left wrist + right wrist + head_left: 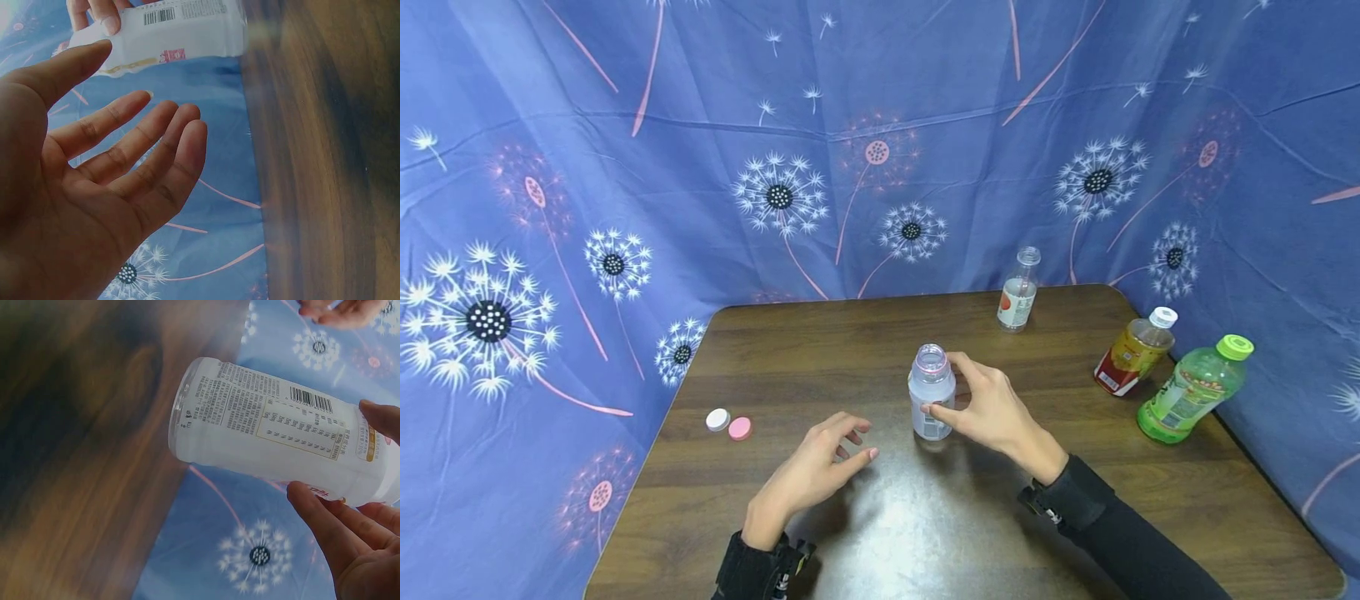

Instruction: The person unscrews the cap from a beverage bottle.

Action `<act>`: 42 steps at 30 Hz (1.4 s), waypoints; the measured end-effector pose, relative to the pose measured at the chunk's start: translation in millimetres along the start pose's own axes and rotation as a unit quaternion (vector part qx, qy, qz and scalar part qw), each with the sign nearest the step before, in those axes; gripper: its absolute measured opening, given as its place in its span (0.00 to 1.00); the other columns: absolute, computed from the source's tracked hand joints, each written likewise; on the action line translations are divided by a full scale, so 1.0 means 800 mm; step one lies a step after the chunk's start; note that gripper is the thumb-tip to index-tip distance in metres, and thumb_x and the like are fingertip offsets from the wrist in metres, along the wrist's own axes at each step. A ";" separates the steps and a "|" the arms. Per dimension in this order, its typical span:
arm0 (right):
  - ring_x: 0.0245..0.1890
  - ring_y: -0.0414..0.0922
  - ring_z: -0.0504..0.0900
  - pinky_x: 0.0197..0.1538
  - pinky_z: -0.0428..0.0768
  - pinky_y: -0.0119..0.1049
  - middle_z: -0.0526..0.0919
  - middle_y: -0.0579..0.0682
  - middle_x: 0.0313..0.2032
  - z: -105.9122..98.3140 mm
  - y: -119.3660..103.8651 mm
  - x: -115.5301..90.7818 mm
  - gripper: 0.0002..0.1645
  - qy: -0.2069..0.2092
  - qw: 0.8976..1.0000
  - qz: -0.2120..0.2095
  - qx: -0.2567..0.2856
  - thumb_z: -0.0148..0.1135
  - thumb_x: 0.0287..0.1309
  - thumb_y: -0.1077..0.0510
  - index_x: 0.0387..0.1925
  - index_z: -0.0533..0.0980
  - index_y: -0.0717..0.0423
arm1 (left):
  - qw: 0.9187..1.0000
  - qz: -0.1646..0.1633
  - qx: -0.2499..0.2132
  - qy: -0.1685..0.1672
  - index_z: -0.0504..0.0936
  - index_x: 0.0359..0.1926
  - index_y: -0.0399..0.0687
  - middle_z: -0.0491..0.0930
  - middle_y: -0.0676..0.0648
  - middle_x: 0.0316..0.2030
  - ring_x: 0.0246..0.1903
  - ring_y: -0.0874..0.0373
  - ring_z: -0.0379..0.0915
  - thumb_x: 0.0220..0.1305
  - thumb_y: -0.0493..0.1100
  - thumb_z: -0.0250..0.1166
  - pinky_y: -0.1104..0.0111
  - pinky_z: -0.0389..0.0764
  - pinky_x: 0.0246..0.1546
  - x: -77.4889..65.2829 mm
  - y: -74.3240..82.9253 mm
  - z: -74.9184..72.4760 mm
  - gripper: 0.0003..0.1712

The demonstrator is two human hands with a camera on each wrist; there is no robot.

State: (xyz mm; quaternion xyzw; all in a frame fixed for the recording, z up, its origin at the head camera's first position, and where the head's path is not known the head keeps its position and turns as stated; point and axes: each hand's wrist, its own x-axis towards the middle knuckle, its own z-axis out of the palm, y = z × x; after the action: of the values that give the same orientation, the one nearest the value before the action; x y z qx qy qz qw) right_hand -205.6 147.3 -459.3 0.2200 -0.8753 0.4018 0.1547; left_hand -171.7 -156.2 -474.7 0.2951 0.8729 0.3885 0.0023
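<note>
A white plastic bottle [931,396] with a printed label stands upright and uncapped at the middle of the table. My right hand [992,410] grips it from the right, with the thumb on the near side and the fingers behind. In the right wrist view, the fingertips lie around the upper part of the bottle [269,425], and barcode print shows on its side. To the left of the bottle, my left hand [816,462] hovers over the table, fingers loosely bent and apart from it. The left wrist view shows that palm [106,187] holding nothing.
A white cap [717,419] and a pink cap [741,428] lie at the left. An uncapped clear bottle [1017,300] stands at the back. On the right are a white-capped bottle [1131,354] and a green bottle [1191,392]. Patterned blue cloth [700,200] hangs behind the table.
</note>
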 end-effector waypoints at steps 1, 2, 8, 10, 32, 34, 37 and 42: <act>0.41 0.43 0.91 0.40 0.90 0.38 0.88 0.48 0.49 0.002 -0.002 -0.002 0.41 -0.005 1.000 0.001 0.011 0.85 0.50 0.49 0.64 0.74 0.46 | 1.000 0.000 -0.001 -0.002 0.82 0.58 0.47 0.83 0.50 0.51 0.48 0.51 0.83 0.73 0.49 0.68 0.61 0.87 0.43 0.000 0.001 0.000 0.18; 0.41 0.44 0.91 0.40 0.89 0.36 0.88 0.48 0.49 0.005 -0.005 -0.004 0.41 -0.011 1.000 0.003 0.023 0.85 0.50 0.50 0.64 0.74 0.46 | 1.000 0.000 -0.002 -0.002 0.82 0.58 0.46 0.83 0.50 0.51 0.48 0.50 0.83 0.73 0.49 0.68 0.61 0.87 0.43 0.000 0.001 0.001 0.18; 0.42 0.44 0.91 0.41 0.89 0.34 0.88 0.47 0.49 0.020 -0.019 -0.016 0.42 -0.036 0.998 -0.001 0.053 0.85 0.48 0.52 0.63 0.74 0.46 | 1.000 -0.008 0.003 -0.005 0.82 0.58 0.47 0.83 0.50 0.51 0.48 0.48 0.83 0.73 0.49 0.68 0.58 0.87 0.44 -0.003 -0.001 0.003 0.18; 0.43 0.45 0.91 0.41 0.89 0.33 0.87 0.46 0.50 0.025 -0.023 -0.021 0.41 -0.047 0.997 -0.002 0.056 0.85 0.48 0.52 0.63 0.73 0.46 | 1.000 -0.009 0.006 -0.006 0.82 0.58 0.47 0.83 0.49 0.51 0.48 0.49 0.83 0.73 0.49 0.68 0.58 0.87 0.44 -0.003 -0.001 0.004 0.18; 0.46 0.47 0.90 0.42 0.90 0.37 0.85 0.47 0.53 0.047 -0.028 -0.040 0.41 -0.088 0.993 -0.032 0.066 0.83 0.51 0.56 0.63 0.70 0.48 | 0.998 -0.050 0.034 0.005 0.83 0.57 0.49 0.83 0.50 0.51 0.49 0.50 0.83 0.72 0.50 0.69 0.59 0.86 0.44 -0.016 -0.018 0.001 0.18; 0.46 0.47 0.90 0.41 0.90 0.37 0.85 0.47 0.52 0.047 -0.029 -0.040 0.41 -0.085 0.994 -0.035 0.061 0.84 0.50 0.56 0.63 0.70 0.48 | 0.997 -0.062 0.053 0.014 0.83 0.57 0.50 0.83 0.51 0.51 0.49 0.51 0.83 0.71 0.50 0.70 0.62 0.85 0.44 -0.018 -0.023 -0.003 0.18; 0.46 0.46 0.90 0.42 0.90 0.37 0.85 0.47 0.52 0.048 -0.029 -0.040 0.41 -0.084 0.994 -0.036 0.055 0.84 0.50 0.55 0.62 0.70 0.48 | 0.993 -0.081 0.082 0.029 0.84 0.57 0.49 0.84 0.49 0.50 0.48 0.51 0.83 0.70 0.49 0.71 0.62 0.83 0.44 -0.021 -0.030 -0.012 0.18; 0.47 0.44 0.90 0.43 0.89 0.37 0.85 0.45 0.52 0.049 -0.029 -0.039 0.40 -0.087 0.994 -0.036 0.055 0.84 0.50 0.55 0.61 0.70 0.47 | 0.986 -0.107 0.117 0.050 0.85 0.56 0.45 0.85 0.45 0.51 0.46 0.49 0.84 0.69 0.49 0.72 0.57 0.84 0.45 -0.026 -0.043 -0.033 0.20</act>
State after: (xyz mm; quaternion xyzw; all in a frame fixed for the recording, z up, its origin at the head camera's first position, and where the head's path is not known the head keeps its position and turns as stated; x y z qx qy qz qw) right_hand -171.0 112.0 -483.4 0.2938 -0.8537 0.4225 0.0801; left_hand -178.6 -203.2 -484.3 0.1779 0.9380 0.2956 -0.0346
